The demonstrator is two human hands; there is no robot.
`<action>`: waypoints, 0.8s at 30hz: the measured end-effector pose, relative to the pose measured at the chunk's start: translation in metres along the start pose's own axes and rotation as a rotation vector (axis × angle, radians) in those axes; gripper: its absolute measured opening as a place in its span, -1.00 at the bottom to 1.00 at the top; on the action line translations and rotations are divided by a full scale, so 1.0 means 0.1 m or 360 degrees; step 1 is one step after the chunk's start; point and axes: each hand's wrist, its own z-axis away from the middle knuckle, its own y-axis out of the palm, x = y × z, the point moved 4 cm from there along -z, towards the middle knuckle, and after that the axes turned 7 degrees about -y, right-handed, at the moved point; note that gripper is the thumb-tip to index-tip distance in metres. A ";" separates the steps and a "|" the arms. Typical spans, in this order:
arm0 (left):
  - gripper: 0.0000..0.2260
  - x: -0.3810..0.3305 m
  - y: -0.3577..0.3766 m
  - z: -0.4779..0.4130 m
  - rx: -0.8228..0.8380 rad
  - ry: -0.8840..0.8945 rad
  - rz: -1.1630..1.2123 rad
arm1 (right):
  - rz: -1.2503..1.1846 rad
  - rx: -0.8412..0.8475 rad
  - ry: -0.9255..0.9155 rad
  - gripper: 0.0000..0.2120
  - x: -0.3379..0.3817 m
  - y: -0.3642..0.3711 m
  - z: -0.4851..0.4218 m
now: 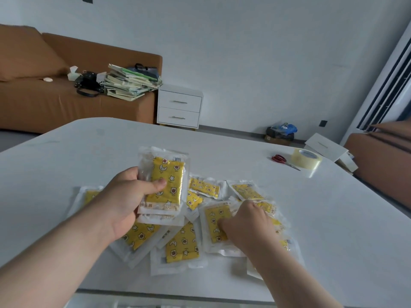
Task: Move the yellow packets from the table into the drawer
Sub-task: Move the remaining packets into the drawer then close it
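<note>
Above the white table (333, 218), barely begun: small stack of yellow packets (165, 185) gripped in the left hand (126, 196), next packet (214, 221) pinched on the loose heap (182, 245) by the right hand (244, 223), none apparently yet in the closed drawers (179, 107) across the room.

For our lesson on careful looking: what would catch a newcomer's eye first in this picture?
A heap of yellow packets sprawls across the near middle of the white table. The left hand holds a small stack lifted above it, while the right hand grips another packet at the heap's right side. Red scissors and a roll of clear tape lie at the table's far right.
</note>
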 end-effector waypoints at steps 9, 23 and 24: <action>-0.75 0.01 0.00 -0.03 0.0007 0.0016 0.0028 | -0.0711 -0.0007 0.0139 -0.70 -0.12 -0.01 -0.12; -0.69 0.13 0.36 0.19 0.0554 0.0000 -0.0078 | -0.1339 0.0230 -0.0262 -0.69 -0.73 -0.67 0.23; -0.67 0.17 0.41 0.23 0.0614 -0.0028 -0.0105 | -0.1404 0.0277 -0.0279 -0.68 -0.84 -0.72 0.30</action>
